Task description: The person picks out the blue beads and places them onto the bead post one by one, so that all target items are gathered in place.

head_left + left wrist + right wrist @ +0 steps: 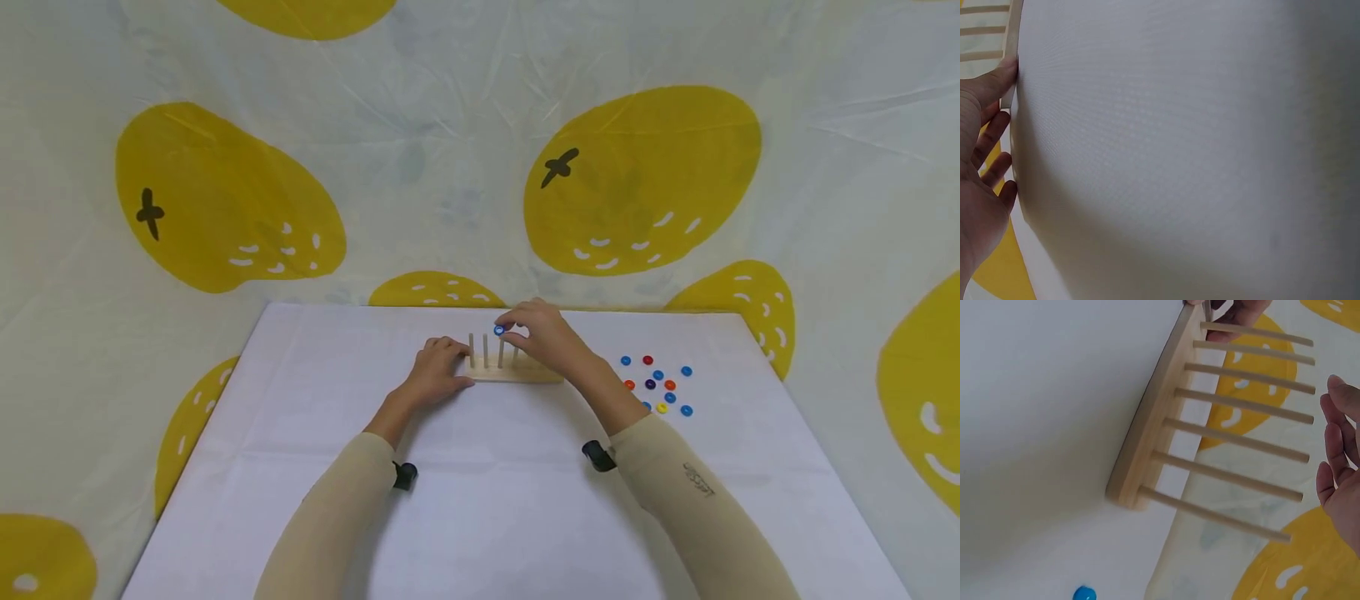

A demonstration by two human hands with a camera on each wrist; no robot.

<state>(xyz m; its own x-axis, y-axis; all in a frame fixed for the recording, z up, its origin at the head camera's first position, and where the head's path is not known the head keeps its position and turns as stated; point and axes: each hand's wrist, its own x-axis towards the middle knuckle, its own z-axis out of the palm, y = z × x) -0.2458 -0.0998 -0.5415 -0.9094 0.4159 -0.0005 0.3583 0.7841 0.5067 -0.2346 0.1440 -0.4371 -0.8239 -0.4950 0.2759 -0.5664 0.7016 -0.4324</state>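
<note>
A pale wooden peg rack (517, 375) stands on the table, with several thin upright pegs along its base. My left hand (437, 371) grips the base at its left end, thumb on the near side and fingers behind; the left wrist view shows the thumb (997, 78) along the base edge. Between thumb and forefinger, my right hand (546, 333) pinches a small blue ring (499, 331) at the top of one of the left-hand pegs. In the right wrist view the pegs (1241, 406) are bare, and the ring is hidden.
Several loose rings lie right of the rack, among them a yellow ring (662, 408), a red ring (648, 360) and a dark purple ring (650, 384). My right forearm partly covers this group. A patterned cloth (450, 208) hangs behind the white table (480, 517).
</note>
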